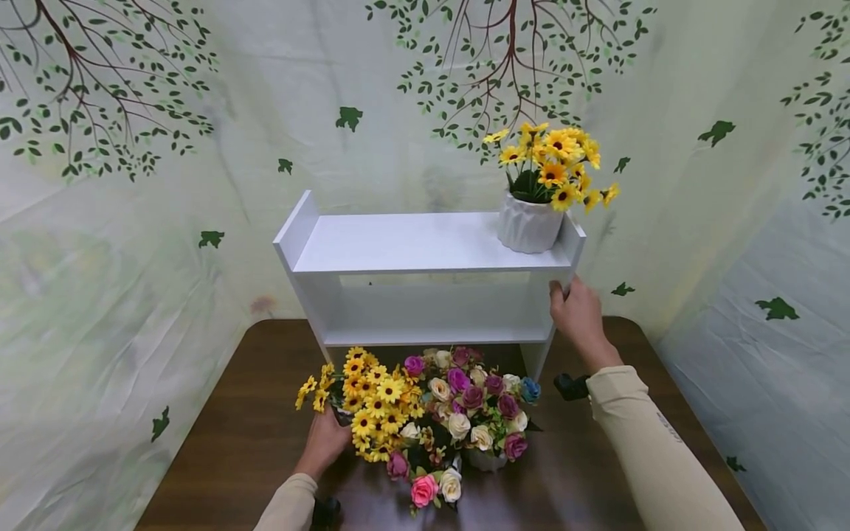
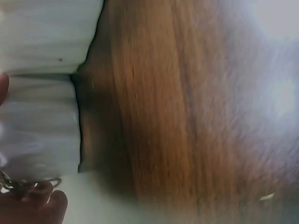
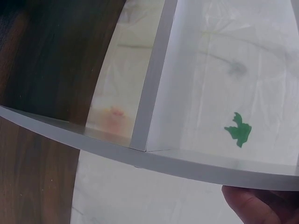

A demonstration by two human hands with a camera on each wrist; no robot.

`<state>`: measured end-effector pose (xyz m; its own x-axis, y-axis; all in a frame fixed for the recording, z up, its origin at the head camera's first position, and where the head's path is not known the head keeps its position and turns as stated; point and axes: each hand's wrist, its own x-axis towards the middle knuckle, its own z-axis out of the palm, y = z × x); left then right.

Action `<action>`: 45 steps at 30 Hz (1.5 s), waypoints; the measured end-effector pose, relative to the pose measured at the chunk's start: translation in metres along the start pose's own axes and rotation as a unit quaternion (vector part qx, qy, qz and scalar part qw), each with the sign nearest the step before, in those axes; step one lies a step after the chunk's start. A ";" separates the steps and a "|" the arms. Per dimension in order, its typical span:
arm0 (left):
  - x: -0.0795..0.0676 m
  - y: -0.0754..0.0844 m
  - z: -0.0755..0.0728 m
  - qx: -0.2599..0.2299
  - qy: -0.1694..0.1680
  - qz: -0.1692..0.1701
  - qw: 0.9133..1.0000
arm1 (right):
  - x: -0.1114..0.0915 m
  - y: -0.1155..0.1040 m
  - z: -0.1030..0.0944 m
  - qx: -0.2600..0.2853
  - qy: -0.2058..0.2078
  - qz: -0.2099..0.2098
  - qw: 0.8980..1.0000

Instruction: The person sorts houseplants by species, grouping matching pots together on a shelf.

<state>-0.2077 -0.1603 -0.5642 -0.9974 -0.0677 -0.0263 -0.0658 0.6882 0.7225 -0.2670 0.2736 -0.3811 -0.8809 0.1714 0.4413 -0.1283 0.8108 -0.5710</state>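
Note:
A white two-tier shelf [image 1: 425, 243] stands on the brown table. My right hand [image 1: 579, 318] grips the edge of its right side panel; the right wrist view shows part of that hand [image 3: 259, 205] against the panel [image 3: 187, 168]. In front of the shelf, my left hand [image 1: 327, 441] holds a white pot [image 2: 42, 126], its fingers [image 2: 39, 205] on one side of the pot. Yellow daisy-like flowers [image 1: 378, 402] rise beside this hand. Mixed roses [image 1: 471, 398] stand to their right, above another white pot [image 1: 487, 461]. Foliage hides much of the left hand's grasp.
On the right of the top shelf stands a white pot [image 1: 530, 223] of yellow flowers [image 1: 558, 158]. The brown table [image 1: 239, 428] extends on both sides. Behind it hangs a leaf-printed cloth [image 1: 425, 110]. Twine [image 2: 32, 182] lies near the left fingers.

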 end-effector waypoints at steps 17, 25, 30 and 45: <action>0.008 0.002 -0.006 0.039 -0.049 -0.005 0.998 | 0.001 0.000 -0.001 0.006 0.000 -0.001 1.000; 0.011 0.001 -0.003 0.024 -0.059 -0.016 0.998 | 0.002 0.000 -0.002 0.005 -0.001 0.000 1.000; 0.010 -0.001 -0.003 0.016 -0.060 -0.017 0.998 | 0.001 -0.001 -0.001 0.007 0.002 -0.004 1.000; 0.010 -0.006 0.004 0.037 -0.023 -0.025 0.999 | 0.000 -0.002 0.000 0.005 0.000 0.006 1.000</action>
<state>-0.2175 -0.1623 -0.5720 -0.9929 -0.0717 -0.0944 -0.1165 0.7367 0.6661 -0.2671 0.2724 -0.3800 -0.8823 0.1807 0.4346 -0.1228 0.8030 -0.5832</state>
